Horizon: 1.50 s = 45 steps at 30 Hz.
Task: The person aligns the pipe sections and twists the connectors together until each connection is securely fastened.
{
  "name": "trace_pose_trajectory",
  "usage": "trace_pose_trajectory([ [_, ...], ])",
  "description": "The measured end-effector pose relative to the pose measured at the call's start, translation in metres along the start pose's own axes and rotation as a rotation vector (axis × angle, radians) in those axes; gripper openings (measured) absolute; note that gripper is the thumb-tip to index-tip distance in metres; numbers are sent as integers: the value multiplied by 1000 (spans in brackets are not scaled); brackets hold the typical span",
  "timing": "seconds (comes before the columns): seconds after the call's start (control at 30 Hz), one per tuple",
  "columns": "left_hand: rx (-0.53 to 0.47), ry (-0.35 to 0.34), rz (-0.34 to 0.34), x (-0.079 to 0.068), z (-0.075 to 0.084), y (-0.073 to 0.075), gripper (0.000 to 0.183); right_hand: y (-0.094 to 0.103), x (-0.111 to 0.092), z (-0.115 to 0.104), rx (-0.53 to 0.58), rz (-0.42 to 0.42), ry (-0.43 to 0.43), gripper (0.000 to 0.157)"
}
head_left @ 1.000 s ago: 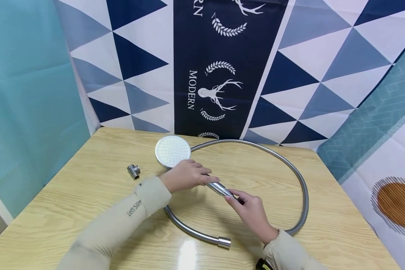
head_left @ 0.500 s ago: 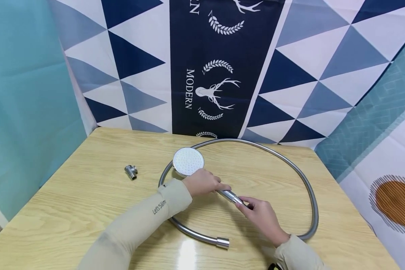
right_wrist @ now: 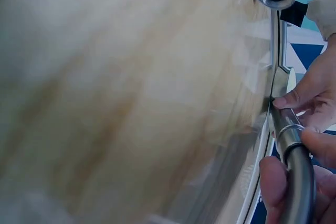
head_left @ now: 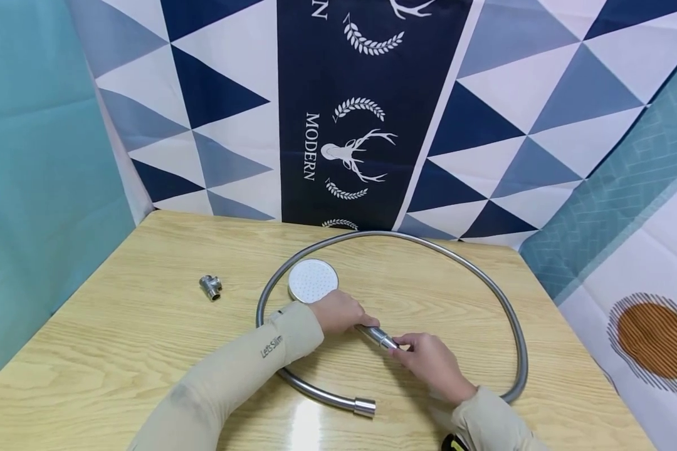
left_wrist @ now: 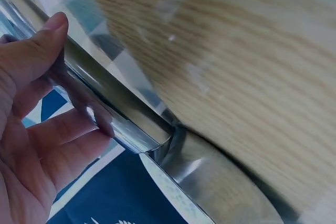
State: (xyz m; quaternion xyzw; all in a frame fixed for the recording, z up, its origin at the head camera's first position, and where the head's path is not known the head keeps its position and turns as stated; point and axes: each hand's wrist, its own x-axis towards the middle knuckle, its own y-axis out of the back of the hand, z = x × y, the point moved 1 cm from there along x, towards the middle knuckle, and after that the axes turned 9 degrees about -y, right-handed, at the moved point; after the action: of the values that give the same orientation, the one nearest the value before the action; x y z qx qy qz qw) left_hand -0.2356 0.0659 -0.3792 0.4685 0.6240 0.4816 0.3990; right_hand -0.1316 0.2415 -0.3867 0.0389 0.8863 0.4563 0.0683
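Observation:
A chrome shower head with a round, white nozzle face points upward over the middle of the table. My left hand grips its handle; in the left wrist view the thumb lies over the chrome tube. At the handle's lower end, my right hand pinches the connector of a grey metal shower hose. The connector meets the handle in line in the right wrist view. From there the hose loops behind the shower head and back toward the front.
The hose's free end fitting lies near the front of the wooden table. A small chrome tee fitting sits to the left. Patterned fabric hangs along the table's back edge.
The shower head, with both hands at its handle, has shifted right and toward the front. The right hand stays at the joint. The head view has turned slightly.

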Motion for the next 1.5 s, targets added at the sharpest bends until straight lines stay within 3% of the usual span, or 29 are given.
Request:
trace_pose_trajectory([
  [0.2,-31,6,-12,5,0,-1,48,3,3,-4,-130,3,8,14],
  [0.53,-65,-42,-6,17,-11,-19,48,6,15,-15,-283,-106,-28,12],
  [0.63,-70,-44,4,18,-10,-18,46,5,17,-19,-341,-96,-11,18],
  [0.67,-70,-28,-18,15,-6,-9,44,5,17,-20,-360,-91,-2,21],
  [0.77,-64,-35,-14,15,-4,-5,41,5,17,-23,-410,-74,12,24],
  [1.0,-65,1,-98,15,0,-1,43,4,20,-27,-468,-85,25,22],
  [1.27,-131,11,-106,3,-5,0,41,0,22,-36,-489,-114,-10,19],
  [1.5,-319,23,-98,-16,-15,2,35,-1,18,-45,-591,-91,41,29],
])
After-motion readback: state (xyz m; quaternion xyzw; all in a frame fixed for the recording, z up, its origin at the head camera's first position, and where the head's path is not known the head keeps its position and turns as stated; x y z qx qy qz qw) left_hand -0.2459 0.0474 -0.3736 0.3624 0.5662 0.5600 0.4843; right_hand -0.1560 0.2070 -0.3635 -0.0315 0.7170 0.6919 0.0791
